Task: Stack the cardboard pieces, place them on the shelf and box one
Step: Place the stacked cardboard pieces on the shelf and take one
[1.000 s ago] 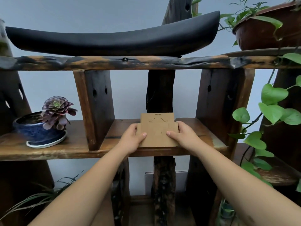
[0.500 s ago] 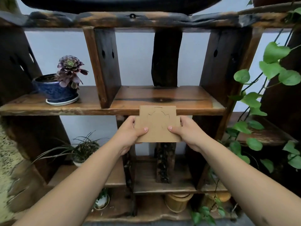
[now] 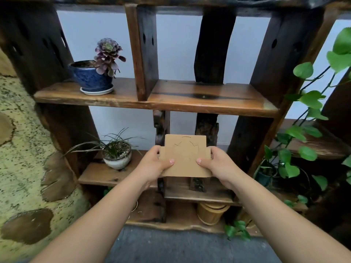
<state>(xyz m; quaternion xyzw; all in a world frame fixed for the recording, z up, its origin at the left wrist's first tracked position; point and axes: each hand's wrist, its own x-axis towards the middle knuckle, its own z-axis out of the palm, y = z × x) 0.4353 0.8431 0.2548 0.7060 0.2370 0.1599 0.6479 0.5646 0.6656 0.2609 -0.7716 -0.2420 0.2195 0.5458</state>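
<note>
fingers: left hand (image 3: 152,166) and right hand (image 3: 218,164) pinch opposite side edges of the cardboard piece (image 3: 185,158), thumbs on top | place: in the air, below and in front of the shelf board (image 3: 209,99) | advice: keep it flat and the grip even, fold along the creases

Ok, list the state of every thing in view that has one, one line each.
cardboard pieces: flat, unfolded, held in the air in front of the shelf, not on it
left hand: grips the cardboard's left edge
right hand: grips its right edge
blue pot: upright on a white saucer
white pot: upright on a lower shelf
</note>
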